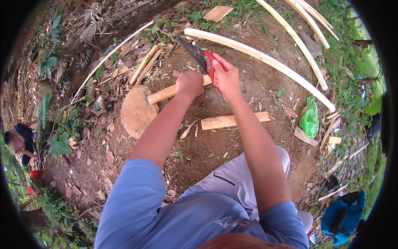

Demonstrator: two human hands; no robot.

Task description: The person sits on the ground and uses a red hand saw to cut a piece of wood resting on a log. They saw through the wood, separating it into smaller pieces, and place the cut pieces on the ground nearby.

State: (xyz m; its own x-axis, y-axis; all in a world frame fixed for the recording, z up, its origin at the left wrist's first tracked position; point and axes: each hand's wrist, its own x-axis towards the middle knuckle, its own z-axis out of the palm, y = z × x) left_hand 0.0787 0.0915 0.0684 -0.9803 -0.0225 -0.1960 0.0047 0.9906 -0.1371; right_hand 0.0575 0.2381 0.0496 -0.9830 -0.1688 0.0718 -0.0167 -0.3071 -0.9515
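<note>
Over bare brown ground, right of a round, pale-topped tree stump [137,112], a handsaw with a dark blade and red handle [204,62] points its tip away from the person and leftward, its long axis running diagonally back to the right hand [226,79], which is closed around the handle. The left hand [190,84] is a fist gripping a pale, squared wooden stick [163,94]; this slants upward to the right from the stump's right edge. One short, flat-sided wood piece [224,121] lies nearer the person, nearly crosswise. Beyond the saw, four long, pale wooden strips [265,57] curve through the fisheye view, three cut off by the top edge; two short wood lengths [145,66] lie side by side beyond the stump. The left fist hides the stick's middle, and fingers cover part of the saw's handle. Whether the saw touches the stick is hard to make out. The right forearm covers part of the short piece.
</note>
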